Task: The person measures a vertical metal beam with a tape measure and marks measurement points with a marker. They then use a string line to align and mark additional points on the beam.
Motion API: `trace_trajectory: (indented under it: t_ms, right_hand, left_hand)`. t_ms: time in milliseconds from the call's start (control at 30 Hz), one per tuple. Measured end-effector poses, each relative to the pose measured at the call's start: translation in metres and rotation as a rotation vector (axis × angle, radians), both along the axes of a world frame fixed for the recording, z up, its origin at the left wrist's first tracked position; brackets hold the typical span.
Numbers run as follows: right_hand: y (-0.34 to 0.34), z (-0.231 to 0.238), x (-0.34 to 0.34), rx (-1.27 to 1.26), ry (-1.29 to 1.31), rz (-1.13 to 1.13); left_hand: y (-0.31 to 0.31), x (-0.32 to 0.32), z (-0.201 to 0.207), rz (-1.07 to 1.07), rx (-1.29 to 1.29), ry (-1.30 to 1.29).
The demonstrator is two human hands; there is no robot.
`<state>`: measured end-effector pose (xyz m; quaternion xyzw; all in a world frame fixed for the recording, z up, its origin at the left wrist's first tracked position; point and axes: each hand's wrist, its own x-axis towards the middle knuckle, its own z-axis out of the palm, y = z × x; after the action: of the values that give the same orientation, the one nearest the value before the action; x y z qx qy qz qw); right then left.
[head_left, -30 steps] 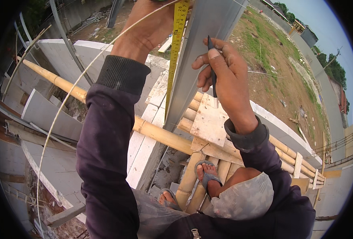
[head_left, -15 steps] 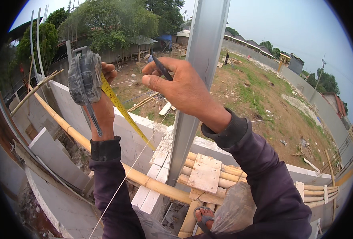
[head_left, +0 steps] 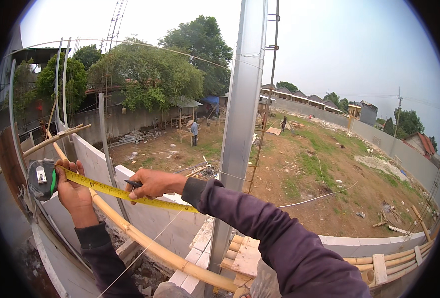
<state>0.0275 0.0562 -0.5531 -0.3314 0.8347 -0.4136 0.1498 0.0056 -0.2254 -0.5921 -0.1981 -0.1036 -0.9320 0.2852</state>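
My left hand (head_left: 75, 194) is closed on a tape measure (head_left: 42, 180) at the left, its dark case beyond the fingers. From the hand the yellow tape blade (head_left: 109, 189) runs out to the right, passing behind my right hand. That right hand (head_left: 154, 183) grips a dark pen-like marking tool (head_left: 134, 183), its fingers over the blade; whether they touch it I cannot tell. The blade's far end is lost near the block wall (head_left: 153, 192). Right of my hands stands an upright metal channel post (head_left: 238, 109), with my right forearm crossing in front of it.
A bamboo pole (head_left: 130, 229) slants below my hands, and a thin string (head_left: 148, 244) crosses it. More bamboo and a wooden board (head_left: 247, 257) lie beside the post's foot. Behind the post rises a rebar column (head_left: 265, 114). A person (head_left: 194, 133) stands in the yard beyond.
My left hand has moved left and down with the tape measure, turning its case. My right hand has come down and left to the blade. The view has tilted upward.
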Motion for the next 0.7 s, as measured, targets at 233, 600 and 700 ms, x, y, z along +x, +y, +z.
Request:
trace_trajectory:
  t_ms: [233,600,700]
  right_hand:
    - [-0.035,0.003,0.008,0.311,0.745,-0.038]
    - [-0.160,0.027,0.021,0.780,1.553,0.049]
    - [-0.159,0.013,0.022,0.957,1.533,0.053]
  left_hand:
    - [-0.072,0.017,-0.089,-0.085,0.072,0.207]
    - [0.042,0.121,-0.299,-0.701,-0.411,-0.593]
    - [0.055,0.126,-0.328,-0.592,-0.731,-0.897]
